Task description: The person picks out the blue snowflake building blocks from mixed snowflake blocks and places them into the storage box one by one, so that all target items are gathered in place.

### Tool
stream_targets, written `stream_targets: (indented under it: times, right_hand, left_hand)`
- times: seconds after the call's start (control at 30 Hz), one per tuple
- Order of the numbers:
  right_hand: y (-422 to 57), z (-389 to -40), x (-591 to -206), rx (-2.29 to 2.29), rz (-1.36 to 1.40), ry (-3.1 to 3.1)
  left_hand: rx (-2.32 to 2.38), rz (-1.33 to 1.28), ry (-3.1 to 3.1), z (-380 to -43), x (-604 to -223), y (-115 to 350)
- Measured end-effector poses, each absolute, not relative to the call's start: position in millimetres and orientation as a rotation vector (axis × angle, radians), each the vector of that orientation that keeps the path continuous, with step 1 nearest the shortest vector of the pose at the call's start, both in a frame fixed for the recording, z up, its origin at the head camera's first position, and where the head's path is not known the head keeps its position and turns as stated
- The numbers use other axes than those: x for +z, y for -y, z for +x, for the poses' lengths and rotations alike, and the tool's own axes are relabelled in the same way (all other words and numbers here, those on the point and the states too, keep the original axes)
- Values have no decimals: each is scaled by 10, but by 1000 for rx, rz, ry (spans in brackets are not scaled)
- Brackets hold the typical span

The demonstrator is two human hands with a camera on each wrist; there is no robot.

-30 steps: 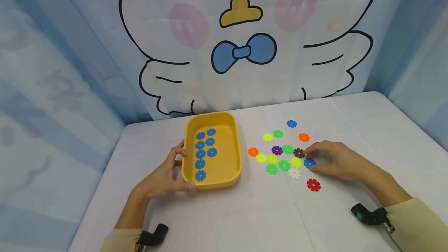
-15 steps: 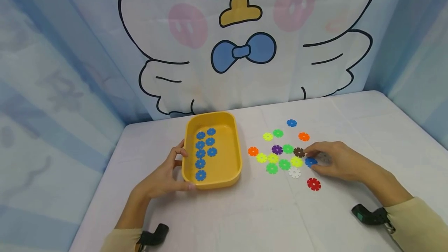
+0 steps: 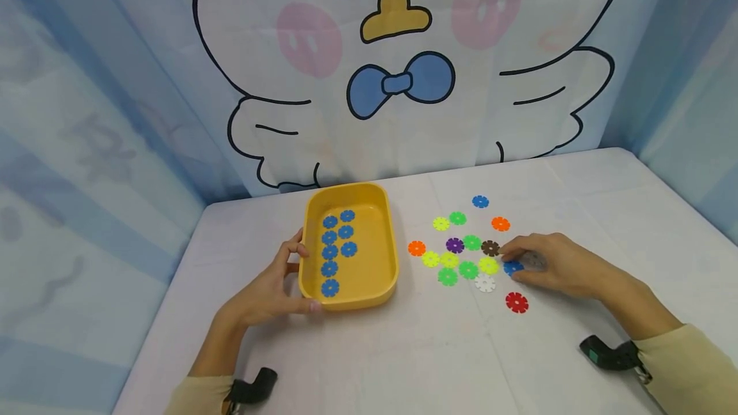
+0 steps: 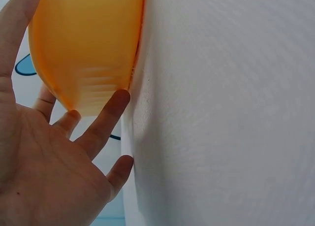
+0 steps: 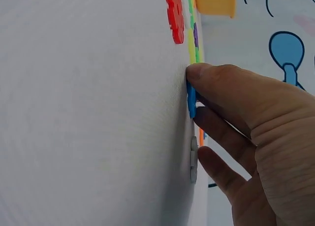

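A yellow tray (image 3: pixel 377 255) stands at the left of the table, with several blue snowflake discs (image 3: pixel 330 252) lying flat in it. My left hand (image 3: pixel 271 287) grips its near left corner, thumb at the front wall and forefinger over the left rim. In the left wrist view other fingers (image 4: pixel 106 122) touch the tray's outer wall (image 4: pixel 88 44). To the right, my right hand (image 3: pixel 562 268) pinches a blue snowflake disc (image 5: pixel 191 100) at the table surface between thumb and a finger. A grey disc (image 3: pixel 535 261) lies under that hand, partly hidden. Beside its forefinger is a brown disc (image 3: pixel 490 248).
Between tray and right hand lie several loose discs, among them purple (image 3: pixel 455 245), green (image 3: pixel 469 269), yellow (image 3: pixel 449 260) and white (image 3: pixel 485 283). A red disc (image 3: pixel 517 303) is nearer me; an orange (image 3: pixel 500 224) and a blue one (image 3: pixel 480 202) lie farther back.
The right hand's blue disc has slid slightly right, away from the yellow disc. The brown, purple and a green disc have shifted slightly left. The left hand and tray stay put.
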State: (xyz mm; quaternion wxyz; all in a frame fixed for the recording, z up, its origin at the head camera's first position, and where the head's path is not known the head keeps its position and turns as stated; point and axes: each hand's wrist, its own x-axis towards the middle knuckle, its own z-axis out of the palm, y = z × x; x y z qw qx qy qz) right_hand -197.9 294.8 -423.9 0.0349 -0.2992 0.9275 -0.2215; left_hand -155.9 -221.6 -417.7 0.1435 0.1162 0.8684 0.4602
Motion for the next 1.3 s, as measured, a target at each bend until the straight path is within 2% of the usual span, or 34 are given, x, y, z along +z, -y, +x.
stream_targets:
  times: [0.5,0.83,1.3]
  right_hand:
    - [-2973,-1987,-4262,-726,-930,-2870]
    - [-2937,-1995,-4294,-805,-1132,-2866]
    - [-2953,-1939,-4232,-794,-996,-2789]
  left_hand:
    - [1334,341,-2511,-1560,-4191,2216]
    - [1301,327,-2523,-1563,-4188,2216]
    - [1304,334,-2515,-1572,-4196,2218]
